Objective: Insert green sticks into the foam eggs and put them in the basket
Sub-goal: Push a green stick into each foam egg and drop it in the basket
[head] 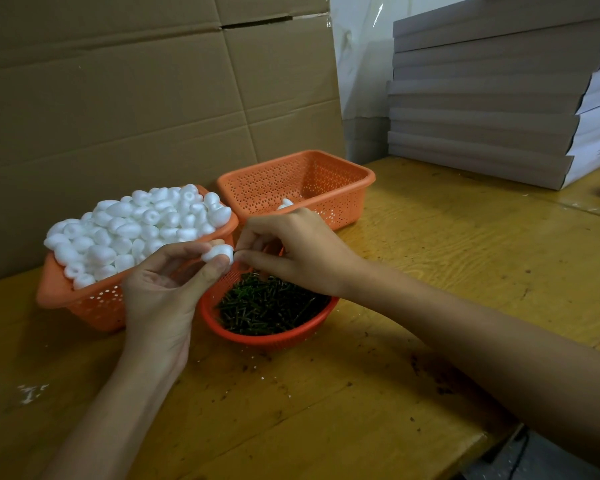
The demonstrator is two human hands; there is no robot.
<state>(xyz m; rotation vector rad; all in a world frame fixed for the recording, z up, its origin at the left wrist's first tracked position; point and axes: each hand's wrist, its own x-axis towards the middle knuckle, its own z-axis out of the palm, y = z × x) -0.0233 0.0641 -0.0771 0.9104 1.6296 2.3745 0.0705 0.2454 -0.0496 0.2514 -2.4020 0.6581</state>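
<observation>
My left hand [160, 289] pinches one white foam egg [219, 252] between thumb and fingers, above the round red bowl [219, 323] of green sticks [267, 304]. My right hand [291, 249] meets the egg from the right, its fingertips pinched at the egg's end; the stick in them is almost fully hidden. An orange basket [73, 296] on the left is heaped with loose foam eggs [136, 226]. A second orange basket [326, 181] behind my right hand holds at least one egg [286, 203].
Everything rests on a yellow wooden table [430, 258] dotted with white crumbs and dark specks. A cardboard wall [136, 91] stands close behind the baskets. A stack of flat grey boxes [492, 98] fills the back right.
</observation>
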